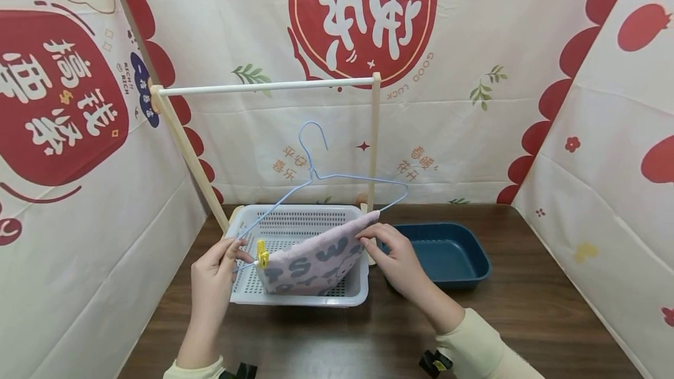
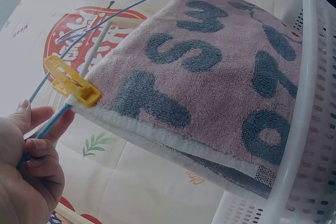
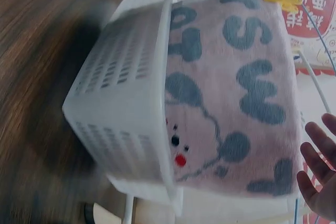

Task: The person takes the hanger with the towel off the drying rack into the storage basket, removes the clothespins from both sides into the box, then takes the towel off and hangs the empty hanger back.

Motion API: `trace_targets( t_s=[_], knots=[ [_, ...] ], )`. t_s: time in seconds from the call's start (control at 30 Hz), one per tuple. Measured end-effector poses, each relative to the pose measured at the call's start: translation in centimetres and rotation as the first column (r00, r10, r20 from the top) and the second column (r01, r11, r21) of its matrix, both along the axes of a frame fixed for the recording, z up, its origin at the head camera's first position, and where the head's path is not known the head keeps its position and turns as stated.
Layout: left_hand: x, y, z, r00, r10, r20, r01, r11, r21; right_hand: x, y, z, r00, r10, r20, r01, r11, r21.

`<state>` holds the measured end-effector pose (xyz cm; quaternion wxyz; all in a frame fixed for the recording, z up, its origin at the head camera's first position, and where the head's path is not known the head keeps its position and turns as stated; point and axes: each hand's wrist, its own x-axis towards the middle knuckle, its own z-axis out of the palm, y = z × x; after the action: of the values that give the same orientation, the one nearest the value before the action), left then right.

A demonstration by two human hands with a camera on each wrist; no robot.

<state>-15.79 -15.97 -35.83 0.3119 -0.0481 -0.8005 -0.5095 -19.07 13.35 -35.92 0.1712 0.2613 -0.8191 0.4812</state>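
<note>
My left hand (image 1: 213, 268) holds the left corner of a blue wire hanger (image 1: 313, 174) between thumb and fingers. A pink towel (image 1: 321, 262) with grey letters and a cartoon face hangs folded over the hanger's bottom bar. One yellow clothespin (image 1: 262, 254) clips the towel's left end to the wire, close to my left fingertips. My right hand (image 1: 400, 256) is by the towel's upper right edge; in the right wrist view its fingers (image 3: 315, 161) are spread beside the cloth. The towel's lower part dips into a white perforated basket (image 1: 300, 303).
Behind the basket stands a drying rack with a white bar (image 1: 263, 86) and wooden posts (image 1: 375, 139). A dark blue basin (image 1: 447, 256) sits on the brown table (image 1: 526, 309), right of the basket. Printed cloth walls (image 1: 474, 151) enclose the back and sides.
</note>
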Motion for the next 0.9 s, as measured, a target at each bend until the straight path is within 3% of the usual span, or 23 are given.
trace_targets(
  t_s=[0.2,0.4,0.6,0.9],
  knots=[
    [0.3,0.4,0.0,1.000,-0.006,0.009,0.006,1.000,0.017,-0.5,-1.4,-1.0,0.998,0.051,-0.042,-0.051,0.999,-0.010],
    [-0.9,-0.3,-1.6,1.000,-0.013,0.017,0.013,0.999,0.032,-1.6,-3.2,-2.2,0.983,0.139,-0.117,-0.138,0.990,0.020],
    [-1.6,-0.3,-2.3,1.000,-0.009,-0.001,0.009,1.000,0.003,-1.7,-5.0,-2.0,0.970,0.194,-0.147,-0.182,0.979,0.093],
    [-1.4,0.1,-2.1,1.000,-0.007,-0.006,0.007,1.000,0.000,-1.1,-7.1,-1.3,0.945,0.247,-0.214,-0.211,0.961,0.177]
  ],
)
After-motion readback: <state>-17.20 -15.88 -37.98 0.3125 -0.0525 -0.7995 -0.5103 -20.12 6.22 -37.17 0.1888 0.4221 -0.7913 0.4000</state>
